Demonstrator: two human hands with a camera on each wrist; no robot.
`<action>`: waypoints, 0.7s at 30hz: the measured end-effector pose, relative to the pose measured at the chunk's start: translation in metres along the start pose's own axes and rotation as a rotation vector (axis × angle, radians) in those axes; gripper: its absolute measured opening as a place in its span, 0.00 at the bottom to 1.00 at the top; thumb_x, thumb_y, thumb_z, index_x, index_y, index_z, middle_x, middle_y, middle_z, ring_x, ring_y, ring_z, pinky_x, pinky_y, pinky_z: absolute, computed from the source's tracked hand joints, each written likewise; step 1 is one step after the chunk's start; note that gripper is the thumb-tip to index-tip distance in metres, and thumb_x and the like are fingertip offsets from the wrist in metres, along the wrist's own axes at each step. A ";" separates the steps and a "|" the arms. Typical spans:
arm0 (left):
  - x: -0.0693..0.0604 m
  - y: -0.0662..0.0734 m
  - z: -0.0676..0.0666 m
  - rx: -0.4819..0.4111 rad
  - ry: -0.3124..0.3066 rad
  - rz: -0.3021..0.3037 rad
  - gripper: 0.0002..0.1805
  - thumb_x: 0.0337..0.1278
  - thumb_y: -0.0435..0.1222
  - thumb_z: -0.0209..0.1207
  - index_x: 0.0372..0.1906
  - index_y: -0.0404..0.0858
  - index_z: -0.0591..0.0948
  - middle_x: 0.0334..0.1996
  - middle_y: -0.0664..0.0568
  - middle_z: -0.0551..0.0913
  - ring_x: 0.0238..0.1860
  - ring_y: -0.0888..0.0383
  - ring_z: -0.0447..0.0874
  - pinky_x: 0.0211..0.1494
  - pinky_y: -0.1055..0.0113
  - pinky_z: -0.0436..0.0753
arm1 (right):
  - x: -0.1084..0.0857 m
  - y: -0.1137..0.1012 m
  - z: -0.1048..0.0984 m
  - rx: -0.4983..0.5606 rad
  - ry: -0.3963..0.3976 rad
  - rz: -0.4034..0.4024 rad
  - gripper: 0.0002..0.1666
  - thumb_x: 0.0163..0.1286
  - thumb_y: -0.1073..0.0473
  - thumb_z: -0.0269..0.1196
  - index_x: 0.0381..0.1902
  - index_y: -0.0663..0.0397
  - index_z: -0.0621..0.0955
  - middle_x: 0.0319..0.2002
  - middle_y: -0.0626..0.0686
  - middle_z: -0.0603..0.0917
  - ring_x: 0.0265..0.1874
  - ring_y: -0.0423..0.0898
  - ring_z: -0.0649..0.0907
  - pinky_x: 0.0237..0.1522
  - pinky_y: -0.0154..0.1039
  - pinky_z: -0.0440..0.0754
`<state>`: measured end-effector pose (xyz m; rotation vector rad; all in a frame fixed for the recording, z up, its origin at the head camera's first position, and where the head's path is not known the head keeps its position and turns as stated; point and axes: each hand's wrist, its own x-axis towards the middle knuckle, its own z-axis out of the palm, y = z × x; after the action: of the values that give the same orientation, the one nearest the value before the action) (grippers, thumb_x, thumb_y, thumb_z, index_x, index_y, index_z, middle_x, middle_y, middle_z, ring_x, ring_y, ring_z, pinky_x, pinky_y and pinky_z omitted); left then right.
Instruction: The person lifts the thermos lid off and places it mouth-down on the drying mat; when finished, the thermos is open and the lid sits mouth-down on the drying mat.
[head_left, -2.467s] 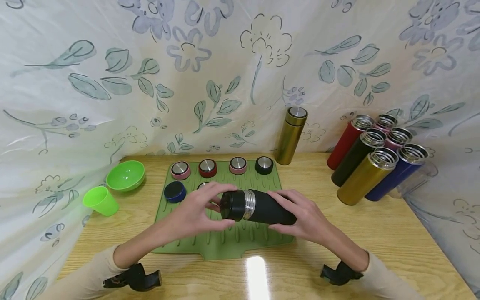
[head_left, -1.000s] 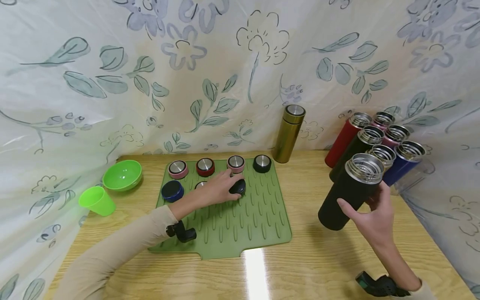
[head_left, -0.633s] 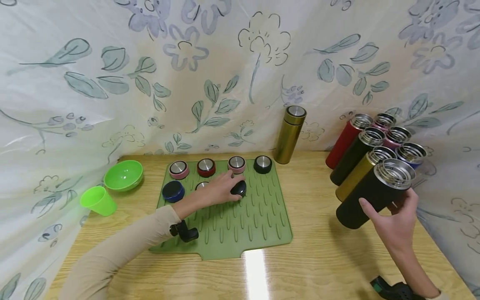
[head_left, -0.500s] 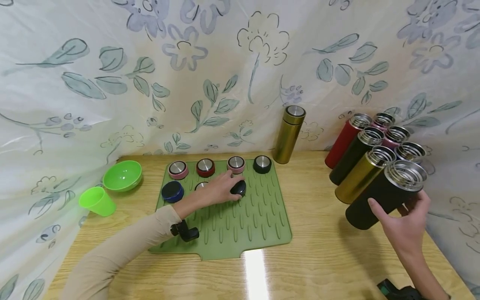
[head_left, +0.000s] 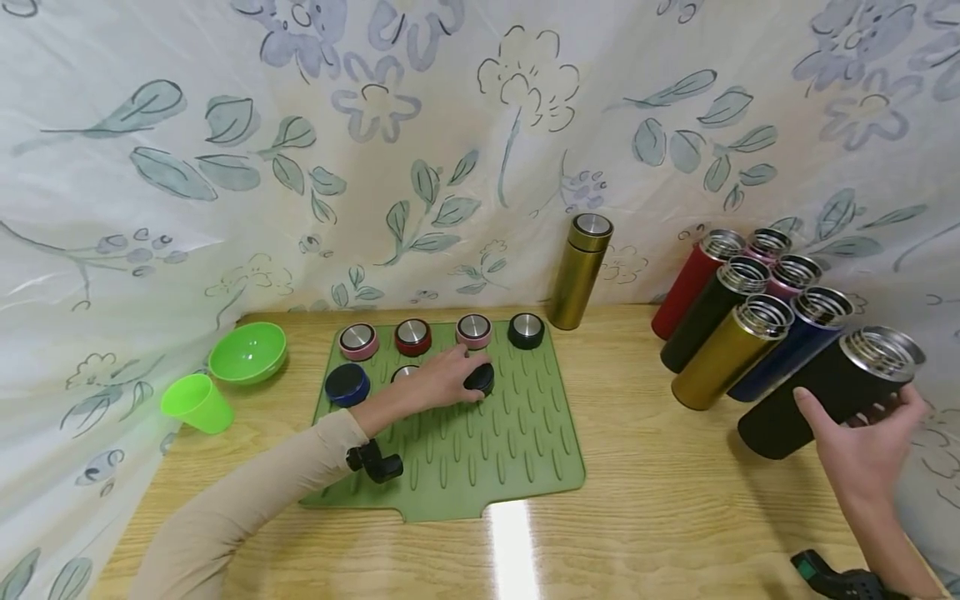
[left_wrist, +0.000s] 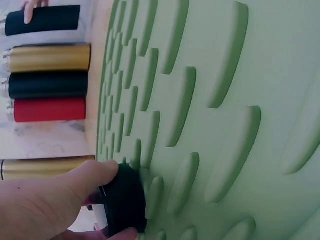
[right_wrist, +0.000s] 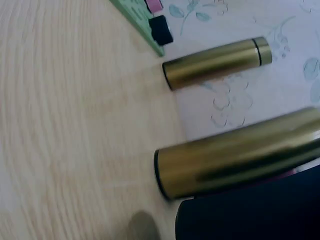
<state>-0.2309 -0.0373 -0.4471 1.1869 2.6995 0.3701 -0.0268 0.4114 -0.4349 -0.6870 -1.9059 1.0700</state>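
Observation:
My left hand [head_left: 438,379] pinches a black bottle lid [head_left: 480,380] between thumb and fingers over the green ribbed mat [head_left: 480,467]; the left wrist view has this lid [left_wrist: 126,202] low, against the mat. At the right, my right hand [head_left: 866,446] grips an uncapped black thermos bottle [head_left: 821,398], its steel mouth upward. Its shadow lies apart from its base, so it appears held above the table. Beside it stand uncapped gold [head_left: 723,358], blue [head_left: 787,354], dark green [head_left: 712,321] and red [head_left: 690,287] bottles.
Along the mat lie pink [head_left: 358,341], red [head_left: 412,336], black [head_left: 527,331] and blue [head_left: 347,384] lids. A capped gold bottle [head_left: 579,275] stands behind the mat. Green bowl [head_left: 247,354] and cup [head_left: 198,404] are at left. A floral curtain [head_left: 480,150] backs the wooden table [head_left: 637,500].
Both hands were at the black bottle and its lid over the mat. Now the lid is apart, down at the mat in my left hand, and my right hand has carried the bottle far right.

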 end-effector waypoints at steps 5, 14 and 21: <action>0.001 0.001 -0.003 0.002 -0.011 0.010 0.32 0.59 0.43 0.65 0.67 0.41 0.70 0.60 0.34 0.74 0.58 0.40 0.76 0.56 0.48 0.80 | 0.008 0.011 0.000 -0.074 -0.022 0.057 0.49 0.58 0.57 0.69 0.70 0.36 0.53 0.52 0.32 0.63 0.42 0.26 0.68 0.43 0.20 0.66; 0.001 0.000 -0.003 0.006 -0.035 0.010 0.32 0.60 0.44 0.64 0.67 0.41 0.69 0.61 0.33 0.73 0.59 0.39 0.76 0.57 0.48 0.80 | 0.018 0.023 0.002 -0.112 -0.038 0.131 0.50 0.59 0.54 0.68 0.70 0.33 0.51 0.55 0.33 0.60 0.44 0.26 0.65 0.52 0.25 0.67; 0.001 0.001 -0.003 0.001 -0.044 0.001 0.32 0.60 0.44 0.64 0.68 0.41 0.69 0.62 0.34 0.72 0.59 0.39 0.75 0.58 0.48 0.80 | 0.019 0.025 0.004 -0.098 -0.055 0.129 0.50 0.59 0.55 0.67 0.70 0.33 0.50 0.56 0.34 0.61 0.45 0.26 0.67 0.52 0.25 0.68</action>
<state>-0.2319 -0.0363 -0.4438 1.1821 2.6622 0.3396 -0.0382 0.4369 -0.4500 -0.8533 -1.9936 1.0905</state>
